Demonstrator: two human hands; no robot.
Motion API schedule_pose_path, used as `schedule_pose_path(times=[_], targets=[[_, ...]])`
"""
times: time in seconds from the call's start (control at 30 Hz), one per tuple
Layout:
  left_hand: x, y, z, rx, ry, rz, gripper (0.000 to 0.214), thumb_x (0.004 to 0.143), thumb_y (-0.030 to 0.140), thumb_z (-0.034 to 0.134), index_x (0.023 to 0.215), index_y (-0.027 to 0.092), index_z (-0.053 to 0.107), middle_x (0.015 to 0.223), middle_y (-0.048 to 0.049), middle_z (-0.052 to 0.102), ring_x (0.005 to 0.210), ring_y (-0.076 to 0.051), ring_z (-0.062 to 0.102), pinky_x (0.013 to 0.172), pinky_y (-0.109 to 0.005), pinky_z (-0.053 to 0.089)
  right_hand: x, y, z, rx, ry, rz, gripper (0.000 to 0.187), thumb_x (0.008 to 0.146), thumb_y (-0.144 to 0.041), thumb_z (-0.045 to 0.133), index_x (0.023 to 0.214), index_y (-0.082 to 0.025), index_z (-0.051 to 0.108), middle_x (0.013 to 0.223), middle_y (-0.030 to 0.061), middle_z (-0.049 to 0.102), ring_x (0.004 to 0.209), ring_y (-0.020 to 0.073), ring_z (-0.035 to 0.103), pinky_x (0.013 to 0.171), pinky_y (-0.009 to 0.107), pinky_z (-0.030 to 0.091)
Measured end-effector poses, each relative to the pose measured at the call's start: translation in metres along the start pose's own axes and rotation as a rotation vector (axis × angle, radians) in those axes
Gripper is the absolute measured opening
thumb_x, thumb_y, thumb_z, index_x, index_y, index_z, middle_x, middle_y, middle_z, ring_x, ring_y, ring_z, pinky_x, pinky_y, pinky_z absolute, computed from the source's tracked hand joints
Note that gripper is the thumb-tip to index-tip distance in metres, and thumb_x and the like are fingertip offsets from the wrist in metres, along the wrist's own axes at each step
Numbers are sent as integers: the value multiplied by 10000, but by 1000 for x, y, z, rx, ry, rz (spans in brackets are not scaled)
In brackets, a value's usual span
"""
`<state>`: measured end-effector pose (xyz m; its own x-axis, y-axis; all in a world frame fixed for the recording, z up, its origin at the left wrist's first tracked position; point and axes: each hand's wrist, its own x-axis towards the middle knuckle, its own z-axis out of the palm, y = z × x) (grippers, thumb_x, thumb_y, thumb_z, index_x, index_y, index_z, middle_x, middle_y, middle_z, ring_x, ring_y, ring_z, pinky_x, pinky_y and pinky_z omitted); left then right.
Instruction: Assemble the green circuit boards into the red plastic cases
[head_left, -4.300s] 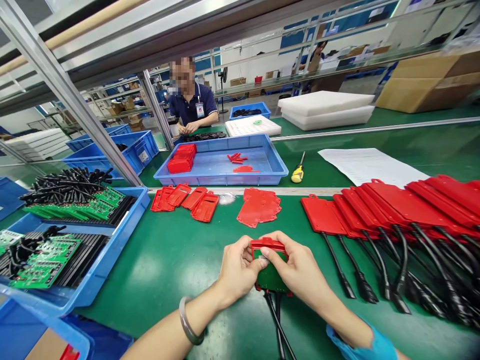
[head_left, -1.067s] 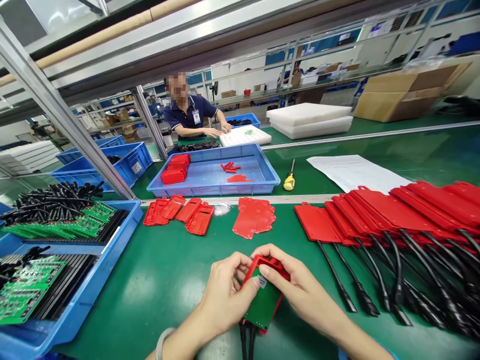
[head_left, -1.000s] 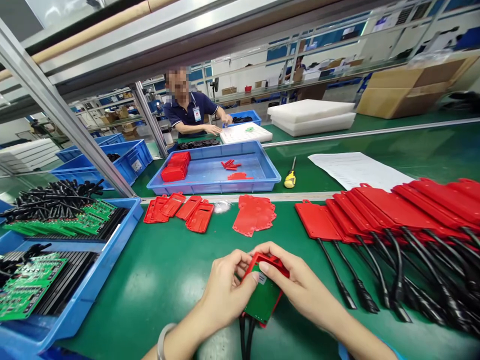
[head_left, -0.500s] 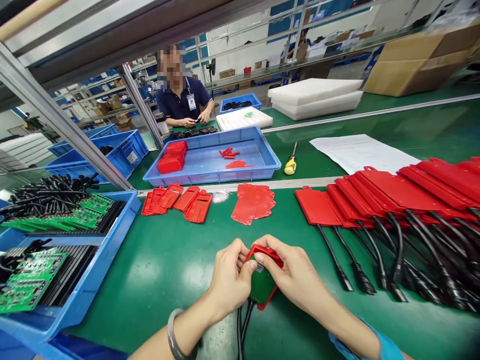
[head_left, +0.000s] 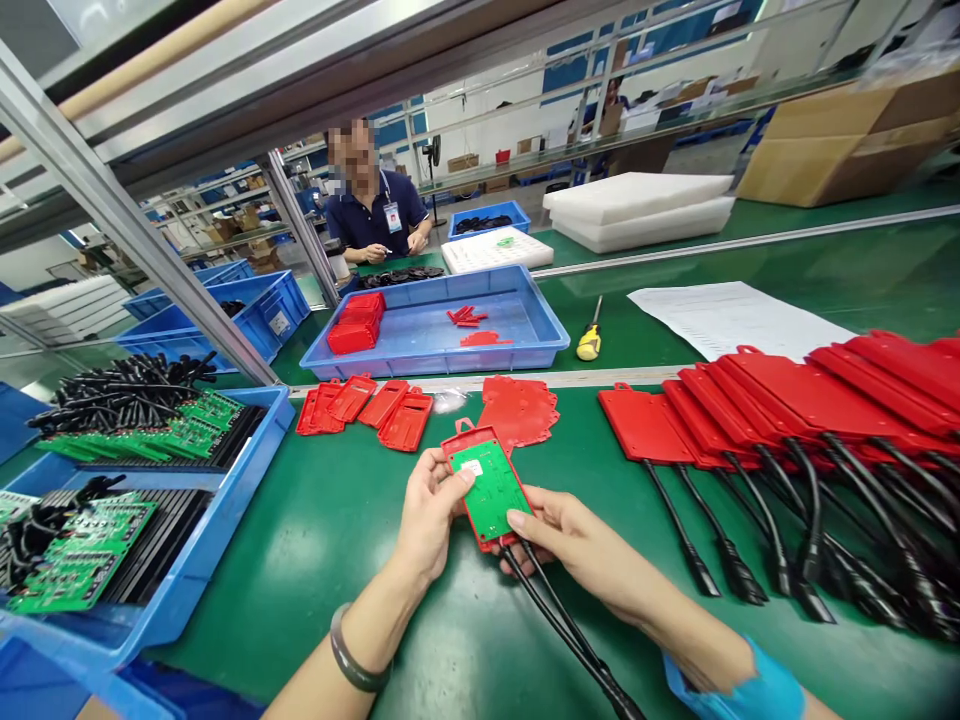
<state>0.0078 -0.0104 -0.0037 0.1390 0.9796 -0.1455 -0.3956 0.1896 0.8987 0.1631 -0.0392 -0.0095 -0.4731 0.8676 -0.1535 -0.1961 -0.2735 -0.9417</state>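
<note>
A green circuit board [head_left: 491, 492] lies inside a red plastic case [head_left: 469, 436] with a hanging loop at its top end. My left hand [head_left: 431, 510] grips the case by its left side, thumb on the board near a white label. On the lower right, my right hand [head_left: 559, 530] holds the same case, its thumb pressed on the board's corner and fingers beneath. Two black cables [head_left: 559, 615] run from the case's bottom end toward the lower right. Just beyond the case lies a pile of flat red covers [head_left: 521, 408].
Several empty red cases [head_left: 405, 418] lie left of the covers. Finished-looking red units with cables [head_left: 780, 400] are stacked at right. A blue bin [head_left: 247, 500] holds circuit boards at left. Behind are a blue tray [head_left: 435, 355], a yellow screwdriver [head_left: 589, 342], paper [head_left: 742, 315] and a seated co-worker [head_left: 375, 215].
The case with the board has tilted, so the board's face and the loop now show fully. My right hand has moved from the top edge down to the lower right corner.
</note>
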Motion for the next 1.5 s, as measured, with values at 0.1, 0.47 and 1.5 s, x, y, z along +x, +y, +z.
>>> schedule_pose_path(times=[0.1,0.47,1.5], targets=[[-1,-2,4,-237,-185,-153,368,676,226,619,1032,137,594,950,-84,649,887,-221,605,799,-342,464,1,2,6,81,-57,77,366,792,-494,601,899,-146,571,727,35,649,583,143,620,549,251,457],[8,-10,3,-565,150,44,351,646,133,518,988,200,566,678,36,504,645,-102,524,891,-377,430,-7,2,5,-1424,325,-688,173,907,-333,494,890,-179,572,801,67,589,731,228,530,620,337,409],[-4,-19,13,-657,72,257,280,617,162,454,879,210,537,710,5,388,659,-121,406,753,-305,404,-2,32,38,-506,260,-184,374,951,-442,314,726,-200,489,540,-5,610,433,129,600,437,213,456]])
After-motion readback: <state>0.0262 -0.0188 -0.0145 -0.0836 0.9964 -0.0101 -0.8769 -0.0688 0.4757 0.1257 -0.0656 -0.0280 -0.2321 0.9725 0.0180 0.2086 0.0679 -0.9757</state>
